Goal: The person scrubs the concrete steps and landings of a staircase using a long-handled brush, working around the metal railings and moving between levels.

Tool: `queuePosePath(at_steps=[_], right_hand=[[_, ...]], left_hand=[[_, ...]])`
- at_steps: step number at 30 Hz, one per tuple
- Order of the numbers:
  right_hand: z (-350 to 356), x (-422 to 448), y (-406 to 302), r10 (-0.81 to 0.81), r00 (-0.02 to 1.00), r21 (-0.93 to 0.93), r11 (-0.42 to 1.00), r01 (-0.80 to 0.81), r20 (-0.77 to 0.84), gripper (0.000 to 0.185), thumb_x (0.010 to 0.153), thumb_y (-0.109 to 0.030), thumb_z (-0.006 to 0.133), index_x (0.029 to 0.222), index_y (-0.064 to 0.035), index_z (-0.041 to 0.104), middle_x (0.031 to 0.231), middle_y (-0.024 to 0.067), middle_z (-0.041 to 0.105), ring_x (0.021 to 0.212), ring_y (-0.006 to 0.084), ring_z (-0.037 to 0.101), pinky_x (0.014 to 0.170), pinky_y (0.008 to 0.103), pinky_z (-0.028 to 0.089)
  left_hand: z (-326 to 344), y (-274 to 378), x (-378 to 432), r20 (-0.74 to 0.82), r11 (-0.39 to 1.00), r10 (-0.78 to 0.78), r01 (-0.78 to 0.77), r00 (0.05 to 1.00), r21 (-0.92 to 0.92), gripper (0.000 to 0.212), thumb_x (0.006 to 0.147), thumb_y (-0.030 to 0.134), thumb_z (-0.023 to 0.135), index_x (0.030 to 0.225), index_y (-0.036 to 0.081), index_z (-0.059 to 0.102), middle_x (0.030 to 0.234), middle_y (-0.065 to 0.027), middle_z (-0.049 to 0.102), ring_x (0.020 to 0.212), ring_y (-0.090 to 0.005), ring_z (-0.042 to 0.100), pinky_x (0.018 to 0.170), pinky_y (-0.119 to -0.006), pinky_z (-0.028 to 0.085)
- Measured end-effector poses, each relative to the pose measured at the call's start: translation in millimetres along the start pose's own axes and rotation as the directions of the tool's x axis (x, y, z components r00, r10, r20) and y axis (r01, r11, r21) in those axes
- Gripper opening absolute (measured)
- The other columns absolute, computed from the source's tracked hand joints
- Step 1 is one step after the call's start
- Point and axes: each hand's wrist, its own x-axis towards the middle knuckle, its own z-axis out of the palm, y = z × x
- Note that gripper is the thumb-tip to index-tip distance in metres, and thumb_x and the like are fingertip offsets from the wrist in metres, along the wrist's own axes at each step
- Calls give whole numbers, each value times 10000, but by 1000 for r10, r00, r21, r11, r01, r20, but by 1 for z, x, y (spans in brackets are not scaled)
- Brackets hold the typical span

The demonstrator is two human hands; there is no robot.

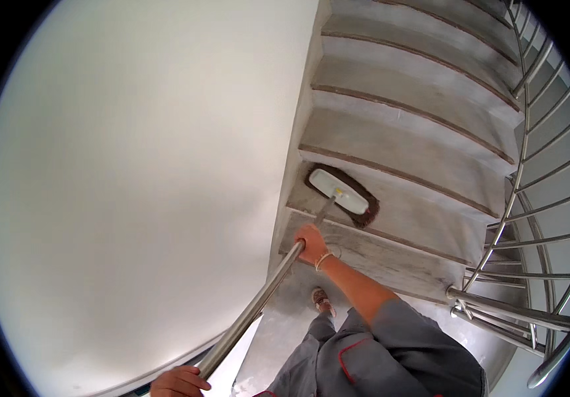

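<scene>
A broom with a pale plastic head and dark bristles rests on a concrete stair tread, close to the wall side. Its metal handle slants down and left across the view. Lower on that handle, my right hand is wrapped around it, with a pale bracelet at the wrist. My left hand grips the handle's upper end at the bottom edge of the picture, partly cut off.
Several curved concrete steps with brown edges rise ahead. A smooth white wall borders them on the left. Metal railings run along the right. One shoe shows on the landing at the stair foot.
</scene>
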Motion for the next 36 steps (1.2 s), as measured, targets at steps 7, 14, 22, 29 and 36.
queuePosePath(at_steps=[7,14,22,29,36], right_hand=[[38,-36,-35,-66,963,9,998,66,260,167,516,-101,674,623,-92,547,682,71,549,719,267,515,727,361,393],[32,-98,-147,-105,887,103,992,65,450,116,595,-142,644,687,-116,579,722,74,559,749,287,515,743,382,397],[-17,28,-46,-5,889,-180,979,98,457,199,528,-111,714,667,-73,576,751,96,538,795,286,485,782,382,382],[37,-26,-40,48,847,-210,975,76,529,194,608,-255,678,699,-92,624,755,94,590,800,302,538,790,398,413],[64,-120,-166,9,765,-44,999,25,644,151,620,-189,640,740,-111,591,773,65,563,852,275,514,715,381,457]], left_hand=[[-28,26,-64,-337,983,-184,177,923,-54,282,811,226,516,590,88,408,481,-50,423,463,-194,470,576,-344,447],[-99,77,-93,-71,939,252,-261,965,-222,276,784,169,511,544,80,406,501,-62,441,466,-194,476,572,-352,448],[-24,-35,-93,-389,982,-131,66,912,-176,339,793,269,566,562,76,411,522,-65,449,486,-203,474,663,-366,447],[-44,-8,-129,-473,977,-210,198,856,-77,227,802,144,468,590,89,410,534,-43,443,483,-170,441,528,-344,429],[-127,94,-161,-383,922,174,-286,907,-259,309,732,206,512,459,167,372,381,9,399,374,-133,445,451,-300,310]])
